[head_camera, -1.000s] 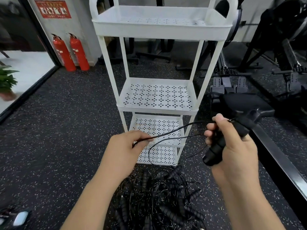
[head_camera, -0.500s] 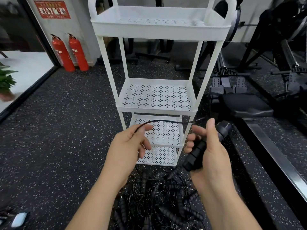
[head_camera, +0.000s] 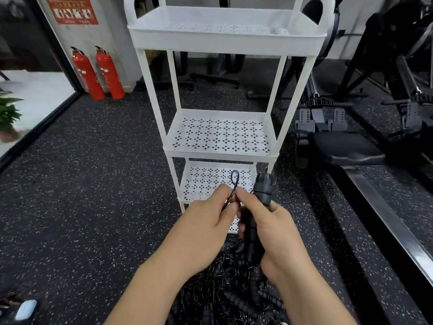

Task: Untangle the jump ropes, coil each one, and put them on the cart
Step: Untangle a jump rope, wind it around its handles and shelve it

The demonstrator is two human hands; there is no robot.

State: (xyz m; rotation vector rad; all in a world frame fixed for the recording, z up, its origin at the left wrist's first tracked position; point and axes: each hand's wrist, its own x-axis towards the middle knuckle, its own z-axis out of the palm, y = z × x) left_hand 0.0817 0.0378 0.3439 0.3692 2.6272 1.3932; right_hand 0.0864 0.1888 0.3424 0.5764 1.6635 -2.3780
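My right hand (head_camera: pixel 276 228) grips a black jump rope handle (head_camera: pixel 260 202), held upright in front of the cart's lowest shelf. My left hand (head_camera: pixel 203 221) sits right beside it and pinches the thin black rope cord (head_camera: pixel 235 181), which stands up in a small loop above the fingertips. The right thumb touches the same cord. A tangled pile of black jump ropes (head_camera: pixel 229 296) with ribbed handles lies on the floor under my forearms. The white three-tier cart (head_camera: pixel 220 156) stands just beyond, its perforated shelves bare.
Two red fire extinguishers (head_camera: pixel 98 73) stand by the wall at the back left. A black rowing machine seat and rail (head_camera: pixel 346 148) run along the right. A potted plant (head_camera: pixel 8 118) is at the far left, and a small device (head_camera: pixel 24 310) lies at the bottom left on the speckled floor.
My hands have come together: the right hand brought the handle in toward the left and upright. The cord that stretched between them is now folded into a small loop at my fingertips.
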